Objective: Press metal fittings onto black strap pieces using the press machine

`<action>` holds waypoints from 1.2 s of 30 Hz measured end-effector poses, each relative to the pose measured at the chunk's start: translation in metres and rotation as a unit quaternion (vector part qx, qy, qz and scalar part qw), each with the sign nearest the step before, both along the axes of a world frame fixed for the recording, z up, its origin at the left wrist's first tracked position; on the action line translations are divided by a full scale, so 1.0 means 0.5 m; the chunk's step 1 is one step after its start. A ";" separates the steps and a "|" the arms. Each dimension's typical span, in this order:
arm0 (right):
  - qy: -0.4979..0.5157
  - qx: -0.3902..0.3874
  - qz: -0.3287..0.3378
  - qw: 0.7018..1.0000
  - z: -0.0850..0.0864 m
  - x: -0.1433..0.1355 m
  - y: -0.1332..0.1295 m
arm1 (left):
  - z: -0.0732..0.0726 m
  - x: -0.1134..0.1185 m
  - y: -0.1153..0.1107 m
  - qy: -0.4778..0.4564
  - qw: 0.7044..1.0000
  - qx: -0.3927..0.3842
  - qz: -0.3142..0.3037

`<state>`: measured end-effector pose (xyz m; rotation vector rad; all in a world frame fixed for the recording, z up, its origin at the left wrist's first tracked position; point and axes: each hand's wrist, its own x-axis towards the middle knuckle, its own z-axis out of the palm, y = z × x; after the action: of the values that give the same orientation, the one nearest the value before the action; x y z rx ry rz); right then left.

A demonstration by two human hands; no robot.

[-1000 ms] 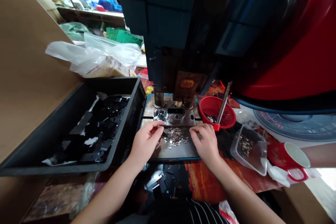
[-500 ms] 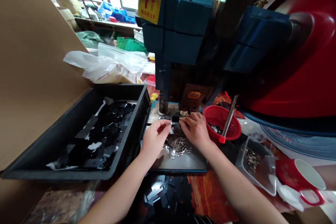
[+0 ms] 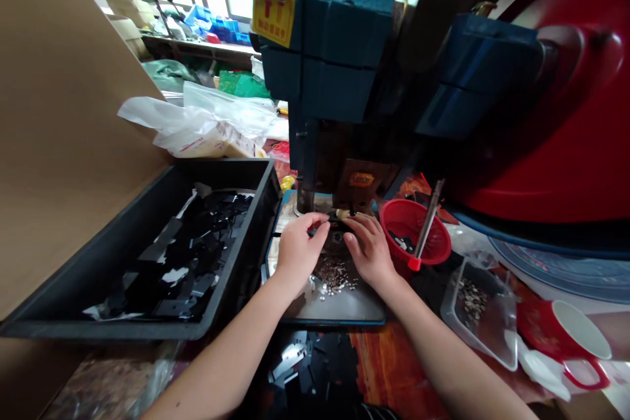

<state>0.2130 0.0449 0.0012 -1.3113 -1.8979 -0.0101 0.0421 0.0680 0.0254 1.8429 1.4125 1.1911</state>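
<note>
My left hand (image 3: pixel 301 248) reaches under the press, thumb and forefinger pinched at one end of a small black piece (image 3: pixel 336 217). That piece lies at the die of the blue press (image 3: pixel 339 39), and its exact shape is hard to make out. My right hand (image 3: pixel 370 249) is on the other side, fingers stretched forward with the tips near the piece's right end and the thumb held apart. Between and below both hands, small shiny metal bits (image 3: pixel 335 277) lie in a heap on the steel bed plate (image 3: pixel 339 308).
Left stands a black bin (image 3: pixel 212 308) of dark flat pieces. A red basket (image 3: pixel 445 243) with a metal rod leaning in it is right of the press. Farther right are a clear tray (image 3: pixel 497 341) of small metal parts and a red mug (image 3: pixel 551 328). The red flywheel (image 3: pixel 566 164) looms at right.
Both hands have moved slightly forward, toward the die. The left hand's small dark piece has gone in with it. The right thumb has spread away from its fingers.
</note>
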 end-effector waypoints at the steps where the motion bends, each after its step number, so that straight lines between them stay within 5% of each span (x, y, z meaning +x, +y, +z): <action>1: 0.002 0.003 0.001 1.000 -0.003 0.002 -0.001 | -0.001 0.003 0.003 0.021 1.000 0.012 0.000; 11: -0.040 0.004 -0.004 0.999 0.001 0.005 -0.004 | -0.010 0.015 0.017 0.069 0.996 0.056 0.018; 29: -0.154 0.015 -0.041 0.987 0.033 -0.009 -0.003 | -0.029 0.013 0.040 0.059 0.998 0.015 0.007; 33: -0.102 0.004 -0.038 0.994 0.039 -0.006 -0.003 | -0.027 0.013 0.043 0.051 0.998 0.020 0.007; 36: 0.043 -0.022 -0.044 0.998 0.024 0.020 -0.027 | -0.023 0.004 0.035 0.041 0.999 0.024 0.027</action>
<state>0.2231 0.0311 0.0130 -1.4025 -1.7755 0.0421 0.0442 0.0853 0.0141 1.9173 1.4993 1.1964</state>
